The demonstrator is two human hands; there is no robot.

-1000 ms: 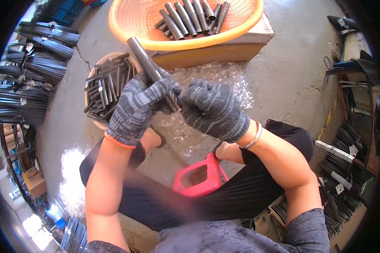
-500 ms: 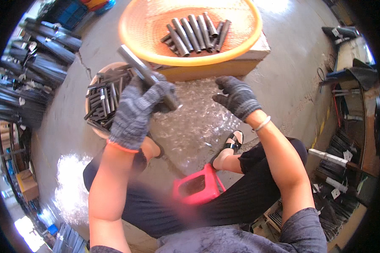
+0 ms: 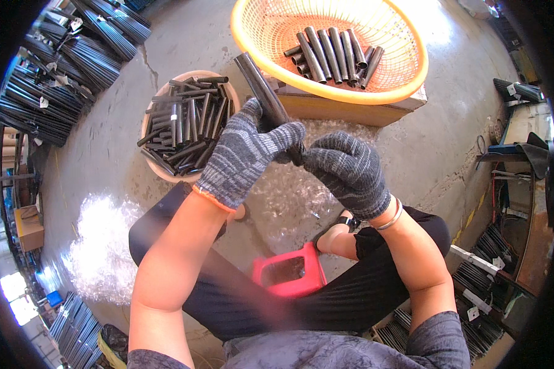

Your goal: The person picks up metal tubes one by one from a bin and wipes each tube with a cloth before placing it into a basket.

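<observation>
Far left, bundles of long dark rods [image 3: 49, 80] lie stacked on the concrete floor [image 3: 449, 147]. Next, a round pale basin [image 3: 157, 169] full of short black tubes [image 3: 184, 123], jumbled loose. A heap of clear plastic scraps [image 3: 101, 246] lies lower left.

Centre: left hand [image 3: 246, 154], in a grey knit glove, grip clamped around one black tube [image 3: 261, 92] held slanted, upper end pointing toward the orange basket [image 3: 406, 74]. Tube is off the floor, above the basin edge and the shavings [image 3: 289, 197]. Right hand [image 3: 348, 172], same glove, grip pinched shut at the tube's lower end, fingers touching the left hand's. What exactly it pinches is hidden by the gloves.

Red stool [image 3: 289, 273] below, between the knees. Orange basket upper right sits on a cardboard box [image 3: 351, 107] and holds a neat row of finished tubes [image 3: 332, 52].

Risks, as a judgement: the smooth tube could slip through the knit glove and drop into the shavings; glove fibres could snag at the tube end; its long upper end could knock the basket rim if swung.
</observation>
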